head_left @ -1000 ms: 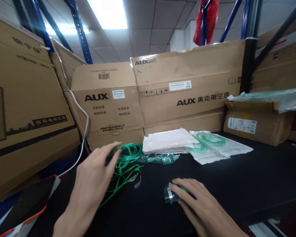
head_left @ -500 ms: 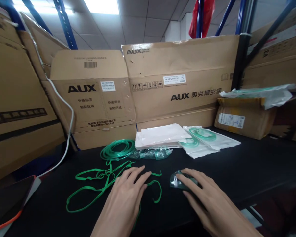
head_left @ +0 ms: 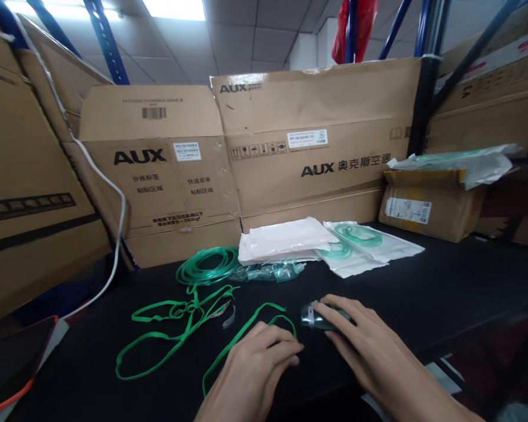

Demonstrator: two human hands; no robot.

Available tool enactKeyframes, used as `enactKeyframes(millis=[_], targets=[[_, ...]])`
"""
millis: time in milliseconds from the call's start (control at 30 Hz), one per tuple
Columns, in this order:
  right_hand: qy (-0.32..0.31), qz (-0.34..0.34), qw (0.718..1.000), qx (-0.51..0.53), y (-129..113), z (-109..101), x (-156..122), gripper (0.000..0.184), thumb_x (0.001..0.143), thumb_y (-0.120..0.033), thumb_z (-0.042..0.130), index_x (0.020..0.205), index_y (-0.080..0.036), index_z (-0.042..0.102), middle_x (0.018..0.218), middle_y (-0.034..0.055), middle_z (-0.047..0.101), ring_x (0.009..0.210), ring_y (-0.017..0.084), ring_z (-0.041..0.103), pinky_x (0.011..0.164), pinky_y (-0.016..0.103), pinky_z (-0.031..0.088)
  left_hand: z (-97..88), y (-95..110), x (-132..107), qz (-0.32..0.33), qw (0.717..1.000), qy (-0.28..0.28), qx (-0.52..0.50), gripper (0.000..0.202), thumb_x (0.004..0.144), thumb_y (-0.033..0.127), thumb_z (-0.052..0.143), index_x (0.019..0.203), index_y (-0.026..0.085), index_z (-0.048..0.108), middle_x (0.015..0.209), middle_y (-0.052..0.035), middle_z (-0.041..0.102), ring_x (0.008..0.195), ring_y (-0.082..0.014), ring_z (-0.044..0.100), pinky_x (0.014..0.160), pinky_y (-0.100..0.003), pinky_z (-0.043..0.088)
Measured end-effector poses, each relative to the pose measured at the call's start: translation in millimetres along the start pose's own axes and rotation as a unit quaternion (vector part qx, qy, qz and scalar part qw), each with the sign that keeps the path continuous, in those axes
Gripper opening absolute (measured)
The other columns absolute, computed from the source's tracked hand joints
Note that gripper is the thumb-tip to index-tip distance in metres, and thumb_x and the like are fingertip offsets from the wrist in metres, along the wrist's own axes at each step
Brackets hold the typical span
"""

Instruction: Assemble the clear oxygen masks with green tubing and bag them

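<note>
My right hand lies flat over a clear green mask on the black table, fingers pressing on it. My left hand rests curled on the table just left of the mask, its fingers pinching a green elastic strap that loops away to the left. More green straps lie tangled at the left. A coil of green tubing and clear green connectors sit farther back.
White sealed pouches and a stack of flat white bags lie at the back. AUX cardboard boxes wall the rear and left. A small carton stands right. A phone and a white cable are at left.
My left hand has drawn back from the tubing coil toward me and to the right, pulling a green strap along. My right hand has stayed on the mask.
</note>
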State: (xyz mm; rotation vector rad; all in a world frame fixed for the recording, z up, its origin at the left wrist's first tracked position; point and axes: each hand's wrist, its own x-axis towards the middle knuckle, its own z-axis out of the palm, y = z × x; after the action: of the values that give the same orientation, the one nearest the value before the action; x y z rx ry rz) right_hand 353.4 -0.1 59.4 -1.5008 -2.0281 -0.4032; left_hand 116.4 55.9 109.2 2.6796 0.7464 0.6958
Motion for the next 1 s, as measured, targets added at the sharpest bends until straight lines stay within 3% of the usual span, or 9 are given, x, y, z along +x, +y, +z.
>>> enactKeyframes(millis=[200, 400, 533, 633, 767, 1000], targets=[[-0.015, 0.045, 0.998, 0.043, 5.1, 5.6, -0.9, 0.05, 0.104, -0.024, 0.045, 0.153, -0.037, 0.043, 0.147, 0.007, 0.061, 0.128, 0.031, 0.064, 0.099, 0.054, 0.061, -0.8, 1.4, 2.4, -0.04, 0.997, 0.013, -0.063, 0.049, 0.092, 0.005, 0.059, 0.128, 0.035, 0.07, 0.103, 0.0022, 0.08, 0.093, -0.0184, 0.073, 0.084, -0.026, 0.06], [-0.03, 0.035, 0.996, 0.077, 6.9, 7.2, -2.1, 0.049, 0.104, -0.025, 0.046, 0.152, -0.037, 0.045, 0.148, 0.0063, 0.06, 0.129, 0.031, 0.064, 0.102, 0.056, 0.059, 0.6, -1.6, 2.8, -0.023, 0.998, 0.009, -0.055, 0.038, 0.094, 0.005, 0.061, 0.113, 0.033, 0.077, 0.099, 0.0038, 0.08, 0.089, -0.0181, 0.071, 0.081, -0.027, 0.058], [-0.003, 0.078, 0.987, 0.14, -2.3, -5.1, 4.8, 0.044, 0.105, -0.026, 0.047, 0.147, -0.036, 0.051, 0.145, 0.0043, 0.063, 0.13, 0.028, 0.063, 0.106, 0.052, 0.057, 3.1, -4.1, 3.0, -0.024, 0.999, 0.003, -0.027, 0.027, 0.099, 0.01, 0.06, 0.096, 0.03, 0.078, 0.095, 0.0039, 0.078, 0.085, -0.0178, 0.07, 0.089, -0.033, 0.054], [0.0, 0.121, 0.967, 0.223, -10.7, -15.2, 11.0, 0.037, 0.105, -0.032, 0.05, 0.14, -0.031, 0.059, 0.137, 0.006, 0.069, 0.125, 0.024, 0.067, 0.106, 0.041, 0.058, 3.5, -3.2, 2.3, -0.025, 0.998, 0.022, -0.047, 0.022, 0.1, 0.013, 0.061, 0.096, 0.029, 0.076, 0.104, 0.0047, 0.078, 0.09, -0.017, 0.07, 0.093, -0.032, 0.052], [0.001, 0.198, 0.936, 0.289, -13.4, -18.8, 13.2, 0.036, 0.1, -0.043, 0.058, 0.133, -0.032, 0.067, 0.132, 0.0041, 0.073, 0.126, 0.028, 0.067, 0.109, 0.048, 0.054, 4.3, -1.5, 1.0, -0.048, 0.994, 0.035, -0.09, 0.02, 0.099, 0.017, 0.065, 0.106, 0.032, 0.077, 0.101, 0.0066, 0.08, 0.091, -0.0164, 0.07, 0.084, -0.026, 0.054], [-0.074, 0.272, 0.838, 0.467, -18.6, -36.8, 21.4, 0.052, 0.096, -0.056, 0.062, 0.137, -0.025, 0.067, 0.131, 0.0072, 0.074, 0.131, 0.03, 0.063, 0.106, 0.04, 0.056, 3.1, 0.5, 1.8, -0.075, 0.992, 0.039, -0.099, 0.016, 0.101, 0.025, 0.065, 0.104, 0.032, 0.078, 0.091, 0.0056, 0.077, 0.084, -0.0165, 0.068, 0.089, -0.028, 0.05]])
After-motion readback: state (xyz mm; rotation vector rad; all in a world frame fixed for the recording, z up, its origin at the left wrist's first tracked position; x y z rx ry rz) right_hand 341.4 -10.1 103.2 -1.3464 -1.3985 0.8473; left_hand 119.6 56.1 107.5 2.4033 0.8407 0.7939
